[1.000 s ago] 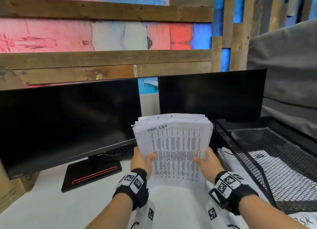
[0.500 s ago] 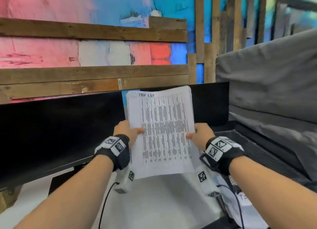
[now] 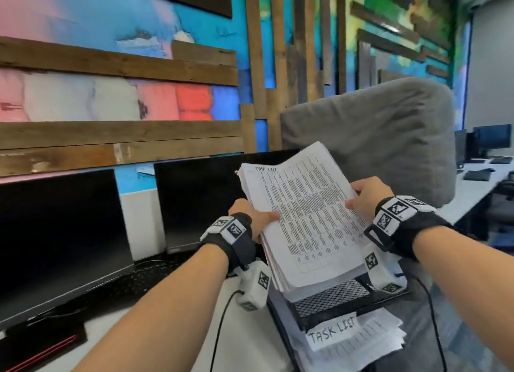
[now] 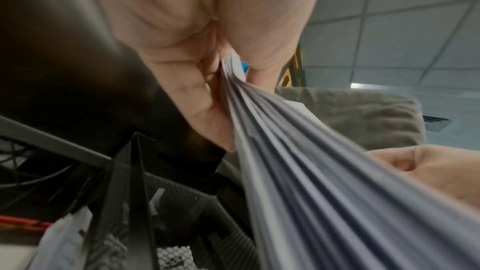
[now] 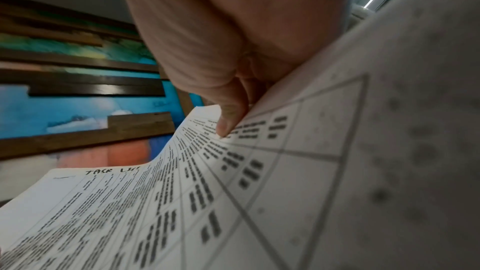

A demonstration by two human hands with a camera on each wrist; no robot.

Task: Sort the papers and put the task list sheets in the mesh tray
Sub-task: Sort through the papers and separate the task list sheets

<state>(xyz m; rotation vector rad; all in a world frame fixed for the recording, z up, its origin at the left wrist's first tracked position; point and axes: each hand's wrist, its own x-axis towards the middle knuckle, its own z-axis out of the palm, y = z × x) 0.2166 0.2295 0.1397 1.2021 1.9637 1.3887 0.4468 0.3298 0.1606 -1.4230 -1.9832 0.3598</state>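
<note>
A thick stack of task list sheets (image 3: pixel 303 218), headed "TASK LIST" in handwriting, hangs tilted over the black mesh tray (image 3: pixel 331 298). My left hand (image 3: pixel 250 215) grips the stack's left edge, thumb on top; the left wrist view shows the fanned sheet edges (image 4: pixel 324 171) pinched between its fingers. My right hand (image 3: pixel 364 193) grips the right edge, and its thumb (image 5: pixel 228 118) presses on the printed table of the top sheet (image 5: pixel 182 202). The stack's lower end hides most of the tray's inside. A paper label (image 3: pixel 332 334) reading "TASK LIST" hangs on the tray's front.
Two dark monitors (image 3: pixel 61 232) (image 3: pixel 200 193) stand at the left on the white desk (image 3: pixel 116 341), with a keyboard (image 3: pixel 130 282) below them. More printed sheets (image 3: pixel 370 344) lie under the tray's front. A grey chair back (image 3: pixel 375 138) rises behind the stack.
Both hands carried the stack to the right and tilted it, so it now hangs over the mesh tray. The view swung right with them.
</note>
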